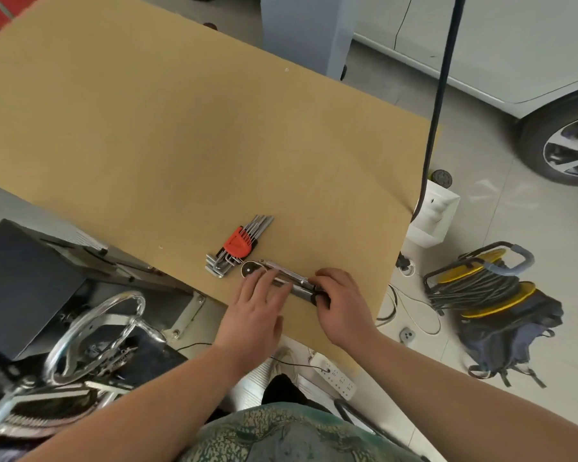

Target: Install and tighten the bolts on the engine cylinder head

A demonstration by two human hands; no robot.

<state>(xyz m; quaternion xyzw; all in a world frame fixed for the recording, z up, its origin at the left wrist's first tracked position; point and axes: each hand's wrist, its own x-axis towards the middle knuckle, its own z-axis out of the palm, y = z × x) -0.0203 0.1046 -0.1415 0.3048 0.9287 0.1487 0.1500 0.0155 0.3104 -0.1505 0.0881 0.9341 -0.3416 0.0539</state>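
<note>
A chrome ratchet wrench (282,275) with a round head and a black grip end lies on the brown board table (167,135) near its front edge. My left hand (257,311) rests flat on the wrench's shaft, fingers spread over it. My right hand (342,303) is curled around the black handle end. Just left of the wrench head lies a set of hex keys (237,246) in a red holder. No engine cylinder head or bolts show on the table.
A metal stand with a chrome ring (94,331) and dark machine parts sits at the lower left. On the floor to the right are a yellow cable reel (481,281), a dark backpack (511,338), a white power strip (334,375) and a white car's wheel (571,148). A black cable (441,95) hangs over the table's right edge.
</note>
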